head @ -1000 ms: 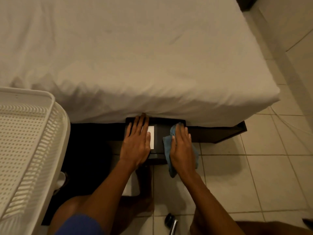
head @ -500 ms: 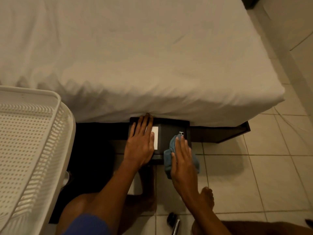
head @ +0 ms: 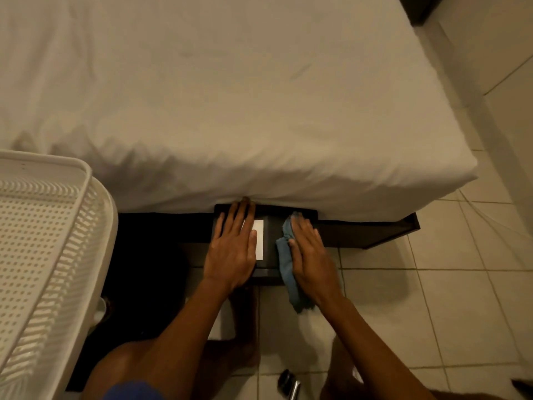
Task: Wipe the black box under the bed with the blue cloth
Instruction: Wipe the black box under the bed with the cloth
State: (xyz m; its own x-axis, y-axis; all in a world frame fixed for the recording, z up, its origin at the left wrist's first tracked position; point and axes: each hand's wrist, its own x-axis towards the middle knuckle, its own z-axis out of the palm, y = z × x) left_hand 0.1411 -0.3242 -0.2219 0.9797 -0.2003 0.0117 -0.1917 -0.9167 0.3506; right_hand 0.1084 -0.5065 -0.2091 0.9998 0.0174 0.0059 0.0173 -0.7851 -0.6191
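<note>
The left hand lies flat, fingers spread, steadying the black box half under the bed, likely so the right hand, palm flattened on the blue cloth beside it, can rub without shifting it.

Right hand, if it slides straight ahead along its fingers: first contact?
Probably the overhanging white bedsheet: the right hand lies flat on the blue cloth atop the black box, fingers already near the sheet's edge.

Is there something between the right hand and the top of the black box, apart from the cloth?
Nothing visible. The right hand lies flat on the blue cloth, and the cloth lies on the black box. The left hand rests flat on the box's left part, beside the white label, clear of the cloth.
</note>
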